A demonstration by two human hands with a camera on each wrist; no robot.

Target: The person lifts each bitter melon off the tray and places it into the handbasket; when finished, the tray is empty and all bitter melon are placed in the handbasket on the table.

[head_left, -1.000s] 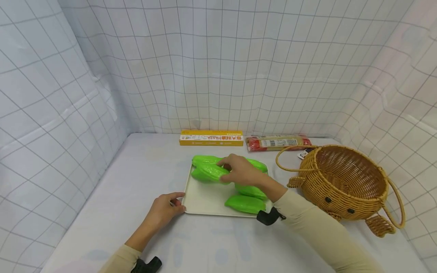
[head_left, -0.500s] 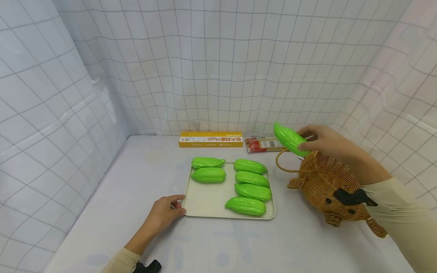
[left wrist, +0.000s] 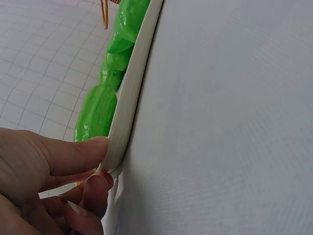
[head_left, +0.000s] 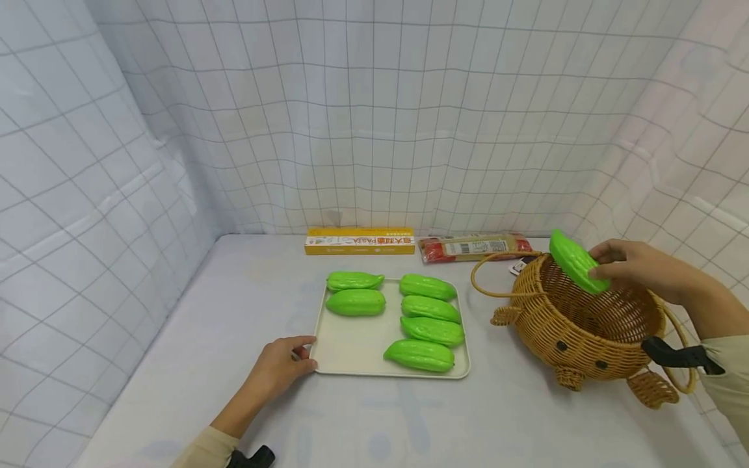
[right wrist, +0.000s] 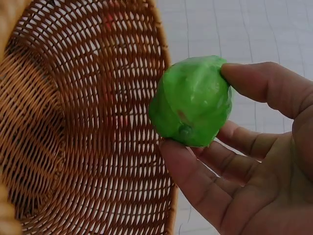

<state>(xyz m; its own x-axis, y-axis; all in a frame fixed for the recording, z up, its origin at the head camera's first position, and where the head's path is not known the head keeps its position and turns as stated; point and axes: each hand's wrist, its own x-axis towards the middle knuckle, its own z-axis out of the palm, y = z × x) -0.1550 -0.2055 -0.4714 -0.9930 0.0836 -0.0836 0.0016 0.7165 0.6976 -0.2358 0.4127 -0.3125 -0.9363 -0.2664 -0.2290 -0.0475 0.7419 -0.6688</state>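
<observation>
My right hand (head_left: 649, 266) pinches a bright green, ridged bitter melon (head_left: 576, 261) between thumb and fingers, tilted over the opening of a wicker basket (head_left: 570, 338). In the right wrist view the melon (right wrist: 193, 100) shows end-on beside the basket's inner wall (right wrist: 112, 98). My left hand (head_left: 281, 367) holds the left front corner of a white tray (head_left: 345, 348). The left wrist view has its thumb on the tray rim (left wrist: 128, 110), with the fingers curled below. Two bitter melons (head_left: 355, 302) lie in the tray's left column, several more (head_left: 432, 330) in the right.
A yellow pasta box (head_left: 359, 241) and a red-and-clear noodle packet (head_left: 474, 247) lie along the back by a gridded white curtain (head_left: 380, 130). The basket's looped handle (head_left: 486, 289) sticks out left toward the tray.
My right hand has lifted a bitter melon from the tray's left column and carried it right, first to the basket's far left side, now over its opening. My left hand stays at the tray corner.
</observation>
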